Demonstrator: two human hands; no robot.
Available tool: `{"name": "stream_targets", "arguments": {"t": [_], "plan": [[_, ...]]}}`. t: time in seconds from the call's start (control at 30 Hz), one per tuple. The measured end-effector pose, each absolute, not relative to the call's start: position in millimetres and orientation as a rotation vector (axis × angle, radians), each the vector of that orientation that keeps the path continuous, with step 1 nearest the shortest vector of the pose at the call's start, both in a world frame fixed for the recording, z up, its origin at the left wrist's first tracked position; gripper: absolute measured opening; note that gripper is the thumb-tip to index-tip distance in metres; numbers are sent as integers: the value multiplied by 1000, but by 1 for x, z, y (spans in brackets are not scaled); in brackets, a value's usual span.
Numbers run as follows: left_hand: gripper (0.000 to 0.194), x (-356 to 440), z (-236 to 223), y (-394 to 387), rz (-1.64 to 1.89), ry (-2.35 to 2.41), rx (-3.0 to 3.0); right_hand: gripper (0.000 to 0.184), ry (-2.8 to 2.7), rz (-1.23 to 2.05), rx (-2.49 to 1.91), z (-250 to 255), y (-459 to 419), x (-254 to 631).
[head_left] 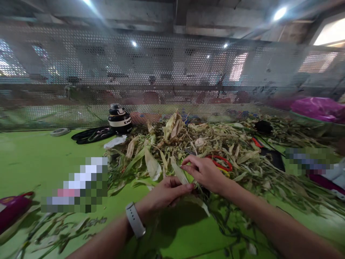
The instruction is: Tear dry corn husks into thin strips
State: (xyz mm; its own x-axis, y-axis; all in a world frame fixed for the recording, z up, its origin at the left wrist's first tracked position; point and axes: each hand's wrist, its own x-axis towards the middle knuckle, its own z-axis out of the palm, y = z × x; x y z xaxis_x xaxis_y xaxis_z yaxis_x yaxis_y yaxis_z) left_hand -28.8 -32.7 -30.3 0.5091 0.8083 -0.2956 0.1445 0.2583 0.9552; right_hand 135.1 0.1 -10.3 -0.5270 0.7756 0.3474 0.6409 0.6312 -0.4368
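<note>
In the head view, my left hand [168, 192], with a white watch band [135, 220] on the wrist, is closed around a pale green corn husk [180, 172]. Part of the husk hangs below the fingers. My right hand [207, 173] is pinched at the husk's upper edge, thumb and fingertips together. Just behind the right hand lie scissors with red and yellow handles [225, 163], partly covered by husks. A heap of dry corn husks and stalks [194, 138] spreads beyond both hands.
A green table [21, 154] lies under everything. At the back stand a dark bottle [120, 124] and a perforated metal screen [161, 64]. A coiled black strap [91, 135] and tape roll [59, 132] are left; a purple bag [318, 108] is right.
</note>
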Motion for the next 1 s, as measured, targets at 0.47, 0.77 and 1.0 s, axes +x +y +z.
{"name": "stream_targets", "arguments": {"t": [0.47, 0.77, 1.0], "plan": [[39, -27, -40, -33, 487, 844, 1313, 31, -2342, 326, -1033, -9, 9, 141], [45, -22, -38, -38, 495, 892, 1327, 11, -2151, 805, -941, -15, -3, 126], [38, -23, -36, -45, 364, 795, 1295, 10, -2129, 845, -826, -16, -14, 117]]}}
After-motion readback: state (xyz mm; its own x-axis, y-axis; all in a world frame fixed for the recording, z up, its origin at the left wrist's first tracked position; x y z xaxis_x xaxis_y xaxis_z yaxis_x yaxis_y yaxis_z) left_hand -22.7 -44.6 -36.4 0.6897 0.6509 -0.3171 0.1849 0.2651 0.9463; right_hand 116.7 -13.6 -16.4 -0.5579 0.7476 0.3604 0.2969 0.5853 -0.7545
